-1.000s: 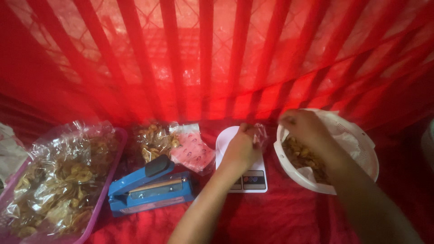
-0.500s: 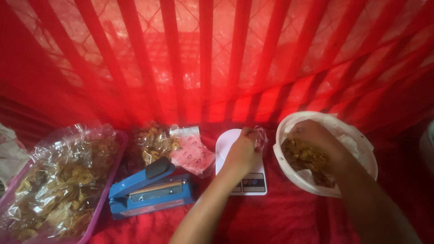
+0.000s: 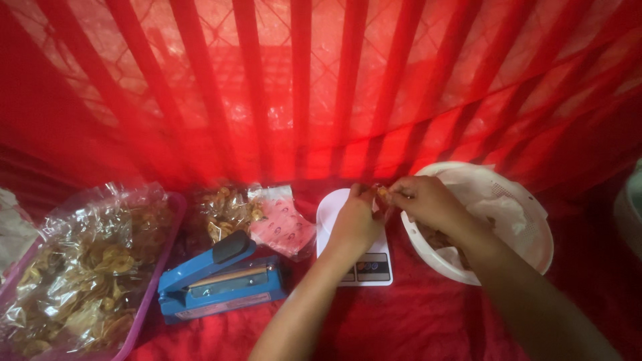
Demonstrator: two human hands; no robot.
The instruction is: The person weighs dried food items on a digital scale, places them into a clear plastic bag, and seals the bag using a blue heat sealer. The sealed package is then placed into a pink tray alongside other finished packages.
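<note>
Risen from the bowl (image 3: 528, 220), right hand (image 3: 428, 202) meets left hand (image 3: 354, 220) — above scale (image 3: 328, 207).

One head-worn camera looks steeply down and forward, close over the hands (image 3: 391, 210) at a red-draped surface.

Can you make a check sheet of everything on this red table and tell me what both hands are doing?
Surface: red cloth, wrinkled.
Job's things: small clear bag with chips, held above the white scale; white bowl with chips beside it.
Clutter: blue heat sealer; filled chip packets; big bag of chips in a purple tray.
Grippers: left hand grips the bag; right hand pinches at its mouth.
Cables: nothing seen.
Surroundings: red curtain behind.
</note>
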